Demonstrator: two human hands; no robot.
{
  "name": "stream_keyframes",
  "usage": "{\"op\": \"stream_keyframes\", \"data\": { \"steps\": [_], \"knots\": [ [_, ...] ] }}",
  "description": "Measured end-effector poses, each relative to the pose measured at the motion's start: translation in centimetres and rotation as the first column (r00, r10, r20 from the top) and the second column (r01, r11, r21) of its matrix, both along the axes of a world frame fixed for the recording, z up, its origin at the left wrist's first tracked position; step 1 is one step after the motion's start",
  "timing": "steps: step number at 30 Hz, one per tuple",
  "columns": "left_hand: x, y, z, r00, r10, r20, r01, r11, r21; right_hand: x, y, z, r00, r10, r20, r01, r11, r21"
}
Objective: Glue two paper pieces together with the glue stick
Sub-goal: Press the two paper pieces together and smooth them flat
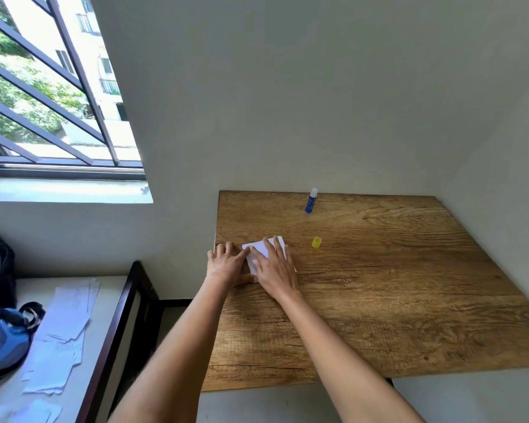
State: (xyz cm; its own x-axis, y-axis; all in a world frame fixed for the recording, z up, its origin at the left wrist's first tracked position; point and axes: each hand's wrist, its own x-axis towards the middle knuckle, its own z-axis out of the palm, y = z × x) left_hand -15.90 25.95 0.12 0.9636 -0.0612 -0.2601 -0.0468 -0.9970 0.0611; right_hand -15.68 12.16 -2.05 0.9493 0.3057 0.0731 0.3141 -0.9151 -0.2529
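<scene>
Now small white paper (261,246) under flat left hand (226,264) and flat right hand (275,267).

You are looking down at a wooden table (379,300) that is standing in the corner against a pale wall. Take the white paper (261,246) as your landmark: it is lying flat near the table's left edge, and both your hands are pressing down on it with straight fingers, the left hand (226,264) at its left side, the right hand (275,264) over its middle. To the right of the paper a small yellow cap (316,242) is sitting. Beyond the paper, by the wall edge, a blue glue stick (311,200) is standing uncapped.
</scene>
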Motion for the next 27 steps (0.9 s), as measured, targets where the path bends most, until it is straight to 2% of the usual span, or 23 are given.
{"op": "stream_keyframes", "data": {
  "steps": [3, 10, 15, 18, 20, 25, 27],
  "knots": [
    [0.1, 0.0, 0.0, 1.000, -0.001, -0.013, 0.001, 1.000, 0.007, 1.8, 0.4, -0.2, 0.993, -0.070, -0.092, 0.066, 0.997, -0.043],
    [0.0, 0.2, -0.5, 1.000, -0.002, 0.018, 0.002, 1.000, -0.004, 4.1, -2.5, 0.2, 0.973, -0.210, -0.098, 0.196, 0.971, -0.140],
    [-0.3, 0.1, -0.3, 1.000, 0.003, 0.031, -0.002, 1.000, -0.013, 3.6, -2.2, 0.2, 0.933, -0.337, -0.125, 0.334, 0.942, -0.040],
    [-0.4, 0.1, -0.2, 1.000, 0.001, 0.028, 0.000, 1.000, -0.011, 3.0, -2.2, 0.0, 0.966, -0.244, -0.083, 0.245, 0.970, -0.002],
    [-0.4, 0.2, -0.1, 1.000, 0.000, 0.026, 0.000, 1.000, -0.011, 2.6, -2.5, -0.4, 0.979, -0.190, -0.070, 0.188, 0.981, -0.041],
    [-0.3, 0.2, 0.0, 1.000, 0.012, 0.015, -0.012, 1.000, -0.012, 2.5, -3.4, -0.5, 0.952, -0.302, -0.057, 0.298, 0.952, -0.065],
    [-0.3, 0.3, -0.1, 1.000, 0.013, 0.012, -0.013, 1.000, -0.015, 2.2, -3.0, -0.4, 0.962, -0.272, -0.013, 0.271, 0.961, -0.054]
  ]
}}
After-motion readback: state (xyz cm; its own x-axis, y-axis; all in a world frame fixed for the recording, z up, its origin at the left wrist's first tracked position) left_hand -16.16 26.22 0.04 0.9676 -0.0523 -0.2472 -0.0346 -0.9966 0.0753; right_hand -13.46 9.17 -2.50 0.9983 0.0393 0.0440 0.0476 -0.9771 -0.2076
